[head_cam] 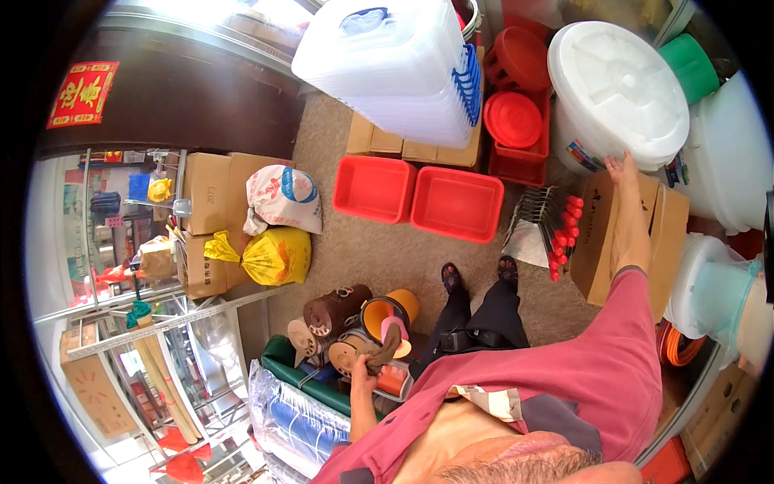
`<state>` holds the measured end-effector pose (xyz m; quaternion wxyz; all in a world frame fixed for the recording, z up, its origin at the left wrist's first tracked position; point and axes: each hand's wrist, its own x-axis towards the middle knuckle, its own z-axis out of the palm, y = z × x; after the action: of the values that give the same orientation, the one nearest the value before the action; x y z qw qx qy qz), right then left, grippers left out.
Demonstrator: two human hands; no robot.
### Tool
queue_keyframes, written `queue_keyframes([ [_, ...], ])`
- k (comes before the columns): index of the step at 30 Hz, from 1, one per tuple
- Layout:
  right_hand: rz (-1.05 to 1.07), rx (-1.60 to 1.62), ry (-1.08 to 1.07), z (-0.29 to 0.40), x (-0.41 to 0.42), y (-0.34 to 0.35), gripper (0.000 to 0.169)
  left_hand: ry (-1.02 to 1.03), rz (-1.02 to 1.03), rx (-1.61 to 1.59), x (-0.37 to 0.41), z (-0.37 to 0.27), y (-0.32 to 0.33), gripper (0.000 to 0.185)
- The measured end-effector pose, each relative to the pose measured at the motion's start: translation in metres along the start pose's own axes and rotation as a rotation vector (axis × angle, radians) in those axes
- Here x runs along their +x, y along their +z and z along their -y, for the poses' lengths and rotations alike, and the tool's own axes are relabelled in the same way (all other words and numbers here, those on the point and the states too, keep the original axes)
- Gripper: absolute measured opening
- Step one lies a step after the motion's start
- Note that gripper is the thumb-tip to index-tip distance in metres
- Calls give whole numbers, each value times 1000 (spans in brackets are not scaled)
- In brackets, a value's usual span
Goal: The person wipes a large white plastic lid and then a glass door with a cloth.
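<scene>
My left hand (pixel 363 380) is closed around a bunched brown cloth (pixel 387 351), held low beside my legs. Below that cloth are an orange bucket (pixel 404 304) with a dark rim and several round brown plastic containers (pixel 336 310). On the other side, my right arm reaches out, and my right hand (pixel 623 168) touches the lower side of a large white plastic bucket (pixel 620 91) near its lid rim. Its fingers are spread against the bucket, gripping nothing that I can see. The bucket stands next to a cardboard box (pixel 614 242) beneath my forearm.
Two red plastic basins (pixel 456 202) lie on the floor ahead, before stacked clear storage boxes (pixel 387 72). Red-handled tools (pixel 565 236) stand near my feet. A yellow bag (pixel 278 257) and a white sack (pixel 287 196) sit left. Metal shelving (pixel 181 314) borders the lower left.
</scene>
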<state>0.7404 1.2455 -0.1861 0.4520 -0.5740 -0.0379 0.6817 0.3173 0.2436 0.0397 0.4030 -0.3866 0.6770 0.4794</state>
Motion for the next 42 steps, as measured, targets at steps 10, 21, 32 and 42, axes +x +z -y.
queue_keyframes([
  [10,-111,-4,45,48,112,19,92,0,-34,8,-4,51,61,24],
  [21,196,-86,74,40,131,6,79,28,-18,87,17,23,140,26],
  [32,176,258,167,49,162,22,121,6,82,262,22,51,200,20],
  [42,51,349,84,66,136,6,102,79,111,302,1,65,225,23],
])
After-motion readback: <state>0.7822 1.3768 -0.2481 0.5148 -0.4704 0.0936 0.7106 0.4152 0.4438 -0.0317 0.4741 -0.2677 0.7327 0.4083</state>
